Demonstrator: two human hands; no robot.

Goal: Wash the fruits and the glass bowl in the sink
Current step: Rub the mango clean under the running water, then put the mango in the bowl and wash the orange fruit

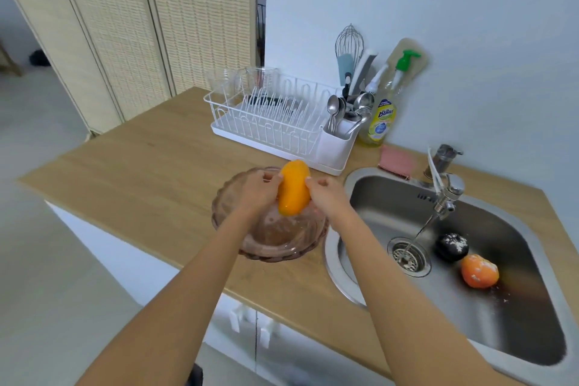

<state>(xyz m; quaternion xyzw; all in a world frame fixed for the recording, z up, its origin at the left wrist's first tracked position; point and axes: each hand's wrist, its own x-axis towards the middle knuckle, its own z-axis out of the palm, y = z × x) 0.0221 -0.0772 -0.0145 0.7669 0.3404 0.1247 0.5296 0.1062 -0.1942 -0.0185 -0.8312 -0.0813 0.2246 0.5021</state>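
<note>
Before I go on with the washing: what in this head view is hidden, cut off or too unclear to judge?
- Glass bowl: far rim and inside partly covered by both hands and the mango.
- Sink: near right corner cut off by the frame edge.
- Dark fruit: kind unclear; white specks on it.
- Bottle: label print too small.

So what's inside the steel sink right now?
In the oval steel sink lie a round orange fruit and a dark round fruit beside the drain strainer. Nothing else shows; its near wall is hidden.

Brushed steel sink (391, 197), wooden counter (141, 172)
</note>
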